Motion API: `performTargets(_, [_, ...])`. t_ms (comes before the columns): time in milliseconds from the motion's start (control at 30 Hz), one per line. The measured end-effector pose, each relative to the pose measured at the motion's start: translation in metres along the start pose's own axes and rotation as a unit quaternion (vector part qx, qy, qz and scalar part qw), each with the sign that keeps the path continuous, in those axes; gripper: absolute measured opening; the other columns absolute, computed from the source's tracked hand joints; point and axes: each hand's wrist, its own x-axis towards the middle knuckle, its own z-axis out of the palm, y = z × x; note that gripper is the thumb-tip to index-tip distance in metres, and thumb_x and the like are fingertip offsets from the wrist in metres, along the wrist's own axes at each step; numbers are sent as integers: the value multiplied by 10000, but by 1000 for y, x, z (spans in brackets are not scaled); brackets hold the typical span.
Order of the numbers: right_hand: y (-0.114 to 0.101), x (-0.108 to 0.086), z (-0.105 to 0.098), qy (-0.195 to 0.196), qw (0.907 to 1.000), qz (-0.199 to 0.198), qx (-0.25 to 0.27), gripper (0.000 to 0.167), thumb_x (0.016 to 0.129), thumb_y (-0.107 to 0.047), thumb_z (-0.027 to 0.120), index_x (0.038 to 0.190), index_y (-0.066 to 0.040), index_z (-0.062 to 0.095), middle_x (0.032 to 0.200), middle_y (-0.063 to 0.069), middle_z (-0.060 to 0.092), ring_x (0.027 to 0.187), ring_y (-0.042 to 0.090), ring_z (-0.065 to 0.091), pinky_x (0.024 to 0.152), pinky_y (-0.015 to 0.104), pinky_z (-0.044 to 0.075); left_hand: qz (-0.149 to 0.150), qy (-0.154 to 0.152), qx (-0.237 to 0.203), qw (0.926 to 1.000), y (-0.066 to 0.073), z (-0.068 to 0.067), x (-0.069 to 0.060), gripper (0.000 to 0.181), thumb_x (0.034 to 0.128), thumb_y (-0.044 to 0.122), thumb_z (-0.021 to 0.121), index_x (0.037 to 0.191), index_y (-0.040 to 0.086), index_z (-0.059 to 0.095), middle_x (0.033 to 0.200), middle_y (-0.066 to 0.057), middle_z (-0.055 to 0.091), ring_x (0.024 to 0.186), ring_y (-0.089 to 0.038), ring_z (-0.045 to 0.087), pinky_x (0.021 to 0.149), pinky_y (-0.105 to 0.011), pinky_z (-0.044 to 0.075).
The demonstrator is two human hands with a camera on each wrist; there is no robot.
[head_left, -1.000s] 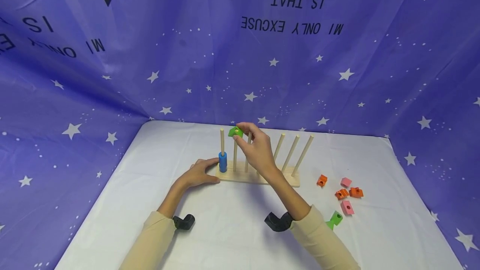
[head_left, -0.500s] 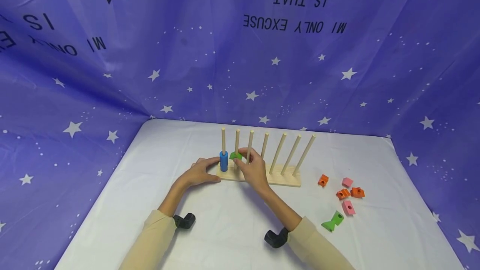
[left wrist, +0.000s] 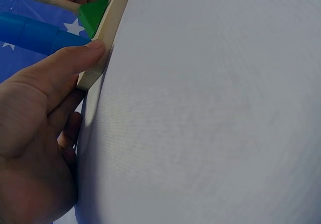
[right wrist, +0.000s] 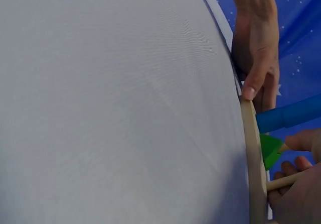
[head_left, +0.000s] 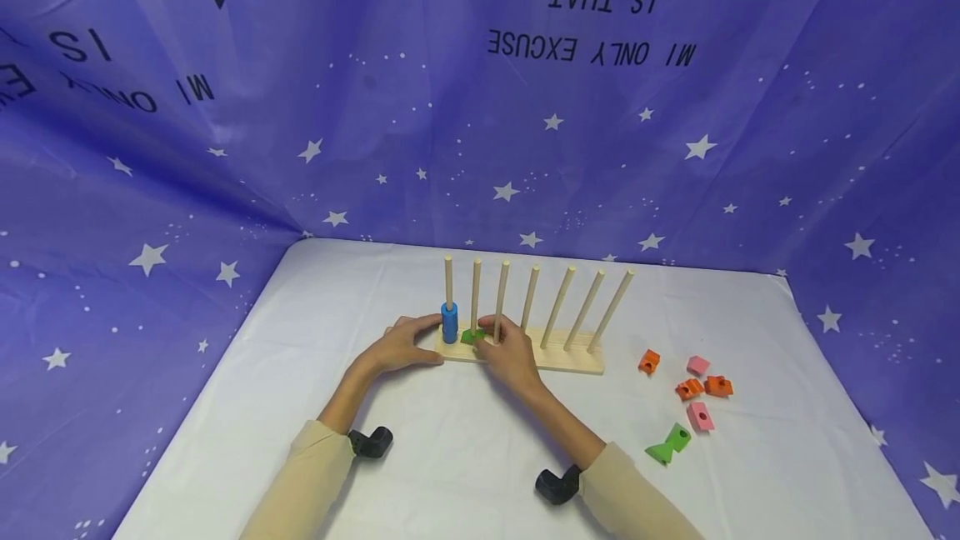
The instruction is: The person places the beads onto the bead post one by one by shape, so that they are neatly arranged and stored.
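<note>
A wooden peg stand [head_left: 570, 359] with a row of upright pegs sits on the table. My left hand [head_left: 393, 348] grips its left end, thumb on the front edge and other fingers around the end. Blue cylinder beads [left wrist: 37, 34] are stacked on the leftmost peg. A green angular block [right wrist: 271, 151] sits low on the second peg, against the base. My right hand [head_left: 512, 357] is beside that peg, its thumb and fingers spread around the green block. In both wrist views the fingertips appear slightly apart from the block.
Right of the stand lie loose blocks: several orange ones [head_left: 718, 387], two pink ones [head_left: 701, 417] and green ones [head_left: 678, 437]. The white-covered table [head_left: 450, 457] backs onto a purple star-printed cloth [head_left: 450, 107].
My right hand has brought the green block from the top of the second peg down to the base. The left hand stays on the stand's end.
</note>
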Motion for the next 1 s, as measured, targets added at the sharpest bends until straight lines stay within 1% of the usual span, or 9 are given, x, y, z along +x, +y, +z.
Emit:
performTargets(167, [-9,-13,-28,-598,9980,151,-137,506,926,-64,694,1383,67,521,1366,227,567,1277,373,526,1053,448,416,-48,-4,-9,10000,1,1,1,810,799,335,813,1493,95,472,1479,-182,473,1304,-354,400,1072,-600,268])
performTargets(267, [-14,-24,-54,-864,9956,-11,-348,456,936,-70,688,1357,55,564,1332,200,603,1233,345,570,1023,429,449,-65,7,-23,10000,1,0,2,815,795,336,816,1493,93,472,1480,-184,469,1312,-355,393,1077,-600,262])
performTargets(333, [-17,-34,-74,-899,9944,-224,-499,384,923,-49,700,1291,35,629,1264,166,651,1170,324,615,987,421,481,-68,6,-17,10000,0,0,2,818,793,340,817,1493,94,472,1479,-184,469,1311,-355,392,1076,-599,263])
performTargets(433, [-18,-52,-104,-722,9912,-551,-967,305,901,-32,723,1200,12,686,1166,108,699,1087,284,657,941,404,513,-58,9,-19,10000,0,0,1,819,791,340,817,1492,91,473,1476,-184,473,1306,-359,396,1072,-602,268])
performTargets(567, [-12,-80,-142,-161,9868,-595,-1500,271,873,-33,756,1141,-33,715,1092,47,722,1008,239,684,885,393,541,-58,24,4,10000,-2,1,0,818,792,338,822,1490,88,475,1474,-183,476,1305,-361,399,1070,-605,276])
performTargets(667, [-5,-101,-169,213,9842,-522,-1679,245,877,-43,757,1119,-48,719,1068,54,726,977,230,688,865,360,548,-132,28,-29,9999,-2,1,-1,814,794,329,825,1489,88,477,1472,-188,475,1307,-364,397,1067,-612,278])
performTargets(800, [6,-127,-201,713,9712,-508,-2217,248,865,-30,765,1107,-66,726,1053,53,730,929,175,682,823,196,521,-194,22,-107,9998,-2,1,-1,813,795,322,826,1492,94,475,1474,-189,470,1309,-363,389,1069,-612,274])
performTargets(900, [17,-144,-221,1037,9564,-510,-2683,278,839,20,764,1100,-70,734,1051,62,734,876,97,666,770,95,462,-186,10,-116,9998,-2,1,-1,817,795,326,827,1495,100,472,1480,-181,467,1309,-357,385,1072,-605,272])
performTargets(1000, [28,-157,-236,1116,9502,-294,-2896,287,839,58,738,1107,-45,731,1076,115,726,857,63,658,742,85,455,-182,-8,-127,9998,-1,1,0,819,796,325,828,1497,101,469,1483,-176,465,1308,-353,382,1072,-601,273])
